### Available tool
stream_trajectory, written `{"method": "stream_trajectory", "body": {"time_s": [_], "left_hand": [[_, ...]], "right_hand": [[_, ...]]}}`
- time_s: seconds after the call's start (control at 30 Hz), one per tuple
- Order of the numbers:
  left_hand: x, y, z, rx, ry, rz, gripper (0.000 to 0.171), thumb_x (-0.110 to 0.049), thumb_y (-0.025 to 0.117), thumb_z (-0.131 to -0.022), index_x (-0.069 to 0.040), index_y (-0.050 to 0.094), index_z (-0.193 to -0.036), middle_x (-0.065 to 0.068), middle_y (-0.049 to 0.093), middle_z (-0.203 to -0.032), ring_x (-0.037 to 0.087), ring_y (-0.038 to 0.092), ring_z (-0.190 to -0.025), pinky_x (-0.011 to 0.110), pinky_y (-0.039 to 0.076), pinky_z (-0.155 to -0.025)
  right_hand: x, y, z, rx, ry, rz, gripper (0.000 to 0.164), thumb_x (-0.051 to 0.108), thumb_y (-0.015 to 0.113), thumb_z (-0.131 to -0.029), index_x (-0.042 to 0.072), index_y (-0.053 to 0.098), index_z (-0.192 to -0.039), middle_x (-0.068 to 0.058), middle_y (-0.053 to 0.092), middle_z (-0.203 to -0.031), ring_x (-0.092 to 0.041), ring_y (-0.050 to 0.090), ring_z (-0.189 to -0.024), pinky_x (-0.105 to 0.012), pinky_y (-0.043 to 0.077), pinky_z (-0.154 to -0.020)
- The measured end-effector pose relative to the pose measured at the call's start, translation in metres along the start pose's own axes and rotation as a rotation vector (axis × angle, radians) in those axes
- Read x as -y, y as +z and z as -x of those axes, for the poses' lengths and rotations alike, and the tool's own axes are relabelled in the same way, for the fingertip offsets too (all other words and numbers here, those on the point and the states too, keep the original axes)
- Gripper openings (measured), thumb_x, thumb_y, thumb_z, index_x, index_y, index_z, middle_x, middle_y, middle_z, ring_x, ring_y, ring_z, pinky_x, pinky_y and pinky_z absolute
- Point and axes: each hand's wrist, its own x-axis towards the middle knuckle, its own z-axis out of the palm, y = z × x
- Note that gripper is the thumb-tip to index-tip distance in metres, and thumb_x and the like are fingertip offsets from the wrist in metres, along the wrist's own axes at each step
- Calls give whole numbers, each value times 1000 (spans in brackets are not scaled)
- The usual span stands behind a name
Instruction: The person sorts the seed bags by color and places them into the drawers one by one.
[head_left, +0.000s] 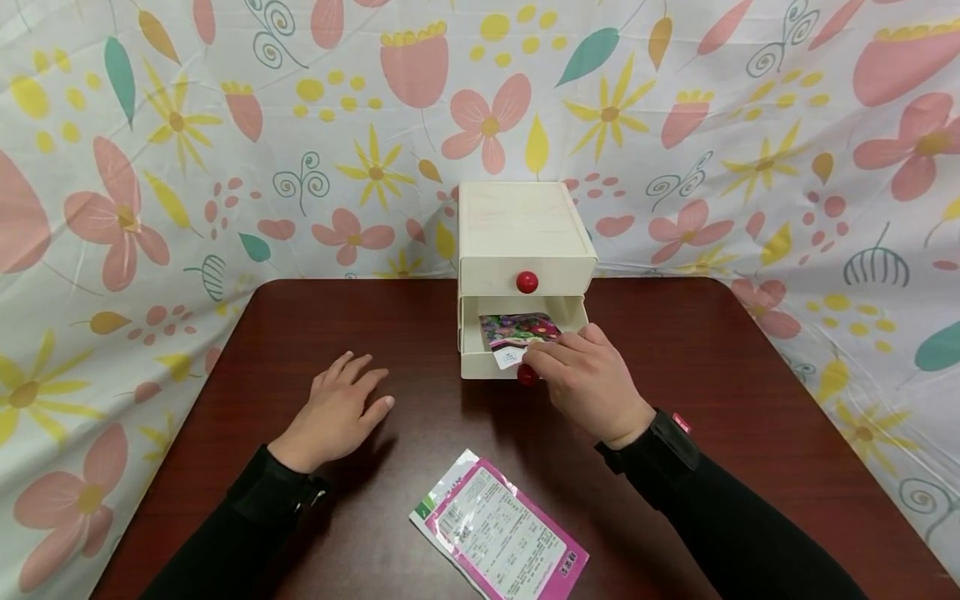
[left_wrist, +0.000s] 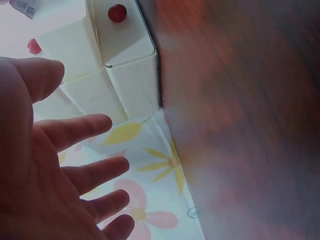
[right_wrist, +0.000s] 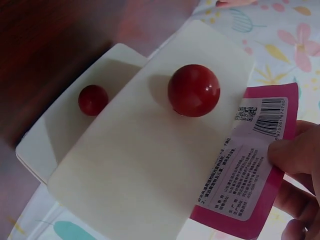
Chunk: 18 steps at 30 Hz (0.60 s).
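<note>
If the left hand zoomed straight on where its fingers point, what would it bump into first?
Probably the left side of the white drawer box, though depth is hard to judge: the left hand might just miss it and reach the flowery cloth behind.

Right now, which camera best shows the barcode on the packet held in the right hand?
The right wrist view: there the barcode faces the camera, close up on the packet. The head view shows the flowery side with no visible barcode; the left wrist view shows none I can make out.
</note>
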Motion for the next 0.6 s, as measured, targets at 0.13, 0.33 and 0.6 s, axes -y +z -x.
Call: {"method": "stream_trajectory", "body": {"time_s": [0.13, 0.33, 0.6], "left_hand": [[1, 1, 0, -2, 3, 14, 48, -35, 56, -103, -3, 57, -139, 24, 41, -149, 46, 22, -142, 68, 19, -107], [2, 1, 1, -6, 3, 25, 48, -35, 55, -103, -3, 57, -139, 24, 40, -149, 46, 21, -142, 67, 18, -107], [3, -2, 2, -14, -1, 32, 48, -35, 56, -103, -4, 57, -138, 23, 42, -148, 46, 22, -142, 67, 14, -107]], "right_hand": [[-2, 4, -1, 17, 6, 9, 16, -1, 68, -86, 7, 70, -99, -7, 74, -100, -26, 63, -88, -41, 42, -74], [-6, 11, -5, 24, 7, 13, 25, -3, 77, -79, 9, 71, -100, -4, 73, -101, -26, 62, -86, -41, 40, -73], [-13, 17, -7, 56, 55, -11, 22, -1, 75, -83, 11, 71, -101, -3, 73, -98, -26, 62, -85, -41, 39, -74]]}}
